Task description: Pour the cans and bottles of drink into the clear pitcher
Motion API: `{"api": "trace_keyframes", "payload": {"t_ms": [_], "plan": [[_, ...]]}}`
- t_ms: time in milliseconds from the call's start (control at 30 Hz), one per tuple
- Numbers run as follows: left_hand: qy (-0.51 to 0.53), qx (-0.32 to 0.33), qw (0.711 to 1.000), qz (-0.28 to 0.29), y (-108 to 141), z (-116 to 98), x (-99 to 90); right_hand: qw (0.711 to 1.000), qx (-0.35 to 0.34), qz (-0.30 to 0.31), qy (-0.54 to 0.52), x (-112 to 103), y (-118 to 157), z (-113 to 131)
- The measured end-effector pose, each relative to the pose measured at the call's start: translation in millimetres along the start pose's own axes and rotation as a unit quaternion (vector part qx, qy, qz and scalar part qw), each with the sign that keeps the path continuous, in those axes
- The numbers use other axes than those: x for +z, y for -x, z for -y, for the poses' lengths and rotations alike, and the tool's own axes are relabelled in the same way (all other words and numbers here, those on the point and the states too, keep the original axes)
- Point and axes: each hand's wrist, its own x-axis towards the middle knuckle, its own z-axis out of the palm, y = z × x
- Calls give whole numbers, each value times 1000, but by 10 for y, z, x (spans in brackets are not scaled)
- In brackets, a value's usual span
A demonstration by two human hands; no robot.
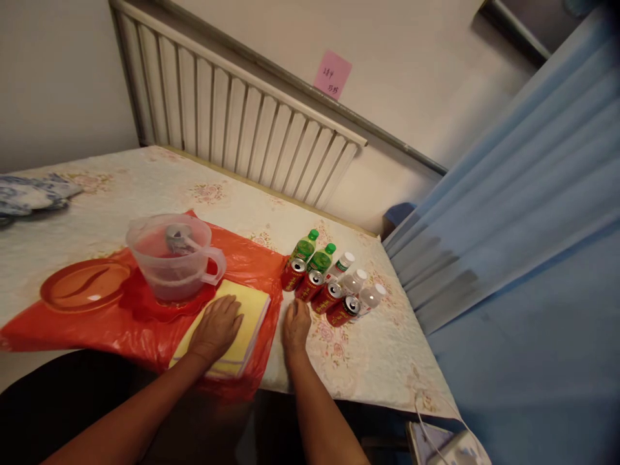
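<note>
My left hand (216, 327) lies flat with its fingers spread on a stack of yellow paper (245, 316), which rests on a red plastic bag (232, 253). On the cloth right of the bag, my right hand (296, 324) has its fingers curled in; what they hold, if anything, is hidden. Just beyond it stands a row of red cans (320, 294). Behind the cans are green bottles (321, 258) and clear bottles with white caps (372, 296). A clear plastic jug (169, 265) with a can inside stands on a red dish left of the paper.
An orange-red oval plate (84, 285) lies at the left on the bag. Blue and white cloth (31, 195) sits at the far left. A radiator (242, 116) runs behind the table, and a blue curtain (513, 194) hangs at the right.
</note>
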Motion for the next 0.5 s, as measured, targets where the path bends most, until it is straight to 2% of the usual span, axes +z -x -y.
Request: {"api": "trace_keyframes", "payload": {"t_ms": [200, 500], "plan": [[1, 2, 1000, 3, 6, 30, 39, 998, 42, -53, 12, -124, 26, -86], [-13, 7, 1000, 7, 0, 25, 21, 996, 53, -75, 13, -68, 1, -150]]}}
